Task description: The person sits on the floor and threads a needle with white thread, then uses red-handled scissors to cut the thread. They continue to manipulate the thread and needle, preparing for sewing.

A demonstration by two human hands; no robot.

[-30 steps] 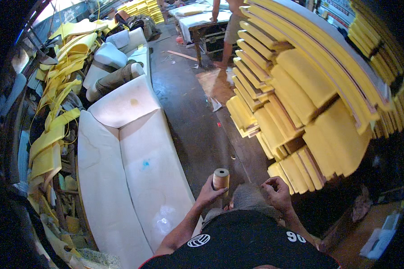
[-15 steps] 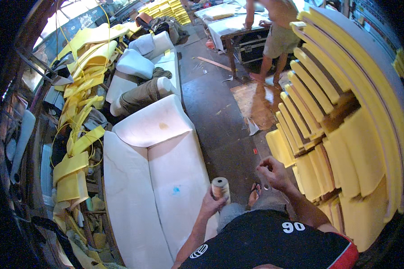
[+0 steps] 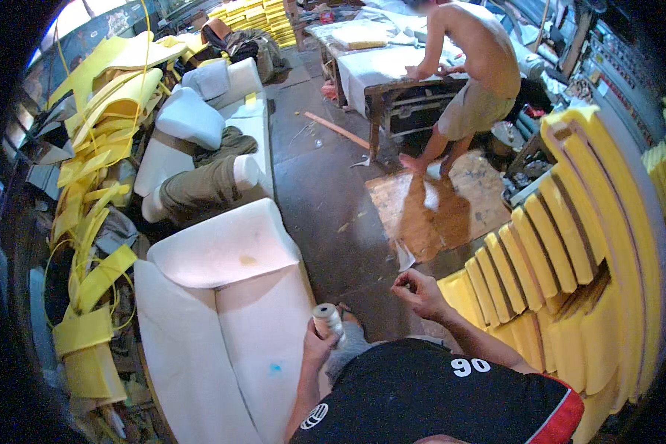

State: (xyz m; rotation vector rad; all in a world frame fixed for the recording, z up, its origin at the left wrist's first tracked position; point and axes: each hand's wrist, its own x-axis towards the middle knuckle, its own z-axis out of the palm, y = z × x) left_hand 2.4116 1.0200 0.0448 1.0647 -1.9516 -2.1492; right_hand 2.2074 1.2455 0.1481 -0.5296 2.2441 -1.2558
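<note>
My left hand (image 3: 318, 346) is wrapped round a spool of pale thread (image 3: 327, 320), held upright at the right edge of a white foam sofa (image 3: 263, 333). A dark hole shows in the spool's top. Off to the right, my right hand (image 3: 420, 293) is raised over the floor with its fingers pinched together. Whatever they hold, perhaps thread, is too fine to make out. The sofa body has a thick bolster-like arm (image 3: 226, 248) at its far end and a small blue mark on it.
Stacked yellow foam pieces (image 3: 540, 251) rise at my right; foam scraps (image 3: 89, 222) heap up at the left. Beyond the near sofa stands another, with cushions (image 3: 190, 118) on it. A co-worker (image 3: 481, 59) leans over a cloth-covered table (image 3: 348, 63), standing by a wooden board (image 3: 459, 211).
My view has swung so that the sofa sits further left and more of the co-worker shows. Both hands keep the same grip, the left still round the spool.
</note>
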